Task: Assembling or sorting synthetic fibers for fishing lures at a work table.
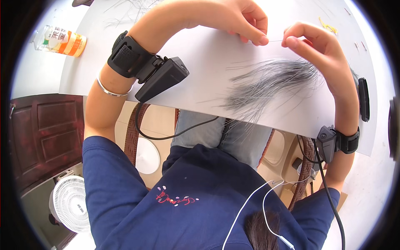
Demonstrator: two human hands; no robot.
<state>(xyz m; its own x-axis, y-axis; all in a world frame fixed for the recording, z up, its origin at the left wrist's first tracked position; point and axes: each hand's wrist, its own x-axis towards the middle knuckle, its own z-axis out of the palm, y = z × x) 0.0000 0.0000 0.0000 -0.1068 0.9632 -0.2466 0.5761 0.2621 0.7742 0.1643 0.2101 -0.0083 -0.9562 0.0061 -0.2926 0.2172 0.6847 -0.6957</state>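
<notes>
Over the white table (200, 83), my left hand (243, 21) and my right hand (318, 46) are raised close to each other, thumb and forefinger of each pinched. A very fine strand (275, 41) spans the small gap between the two pinches. Below them lies a loose bundle of thin grey strands (275, 79), gathered near my right wrist and fanned out to the left, some ends hanging past the table's near edge. Whether the strands are wire or fibre I cannot tell.
More loose strands (129, 12) lie scattered at the far left. A bottle with an orange label (68, 42) lies at the left. At the right are a yellow tie (328, 26) and a black oblong object (363, 99). Cables run from the devices strapped to both forearms.
</notes>
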